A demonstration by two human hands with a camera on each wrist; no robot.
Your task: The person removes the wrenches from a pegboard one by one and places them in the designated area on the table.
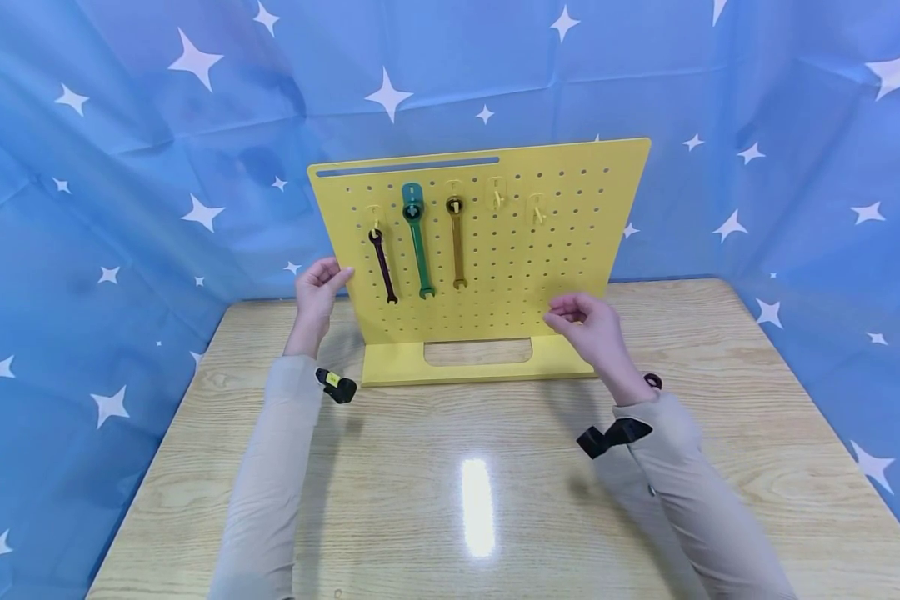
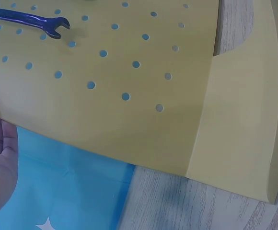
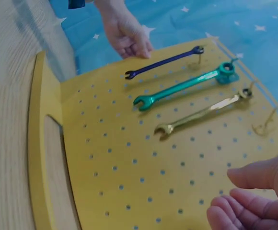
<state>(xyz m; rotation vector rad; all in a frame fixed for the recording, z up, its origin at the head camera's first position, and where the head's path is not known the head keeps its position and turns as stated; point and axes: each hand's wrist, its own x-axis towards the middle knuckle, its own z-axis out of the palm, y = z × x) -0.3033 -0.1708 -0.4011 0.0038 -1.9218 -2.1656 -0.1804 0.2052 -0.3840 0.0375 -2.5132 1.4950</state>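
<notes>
My left hand (image 1: 318,292) grips the left edge of a yellow pegboard (image 1: 592,237), thumb on the front and the other fingers passing behind. Three combination wrenches hang from hooks on the board: a dark purple wrench (image 1: 383,267) nearest the left hand, a taller green wrench (image 1: 421,254), and a gold wrench (image 1: 457,246). In the left wrist view, the open jaw end of the purple wrench (image 2: 28,18) points right. My right hand (image 1: 588,329) is in front of the board's lower right, its fingers loosely curled and holding nothing.
Two yellow hooks, one left (image 1: 497,198) and one right (image 1: 537,213), stick out beyond the gold wrench. The board's foot (image 1: 393,367) has a long cutout and stands on a wood-grain table (image 1: 390,483). Behind hangs a blue cloth (image 1: 457,50) with white stars.
</notes>
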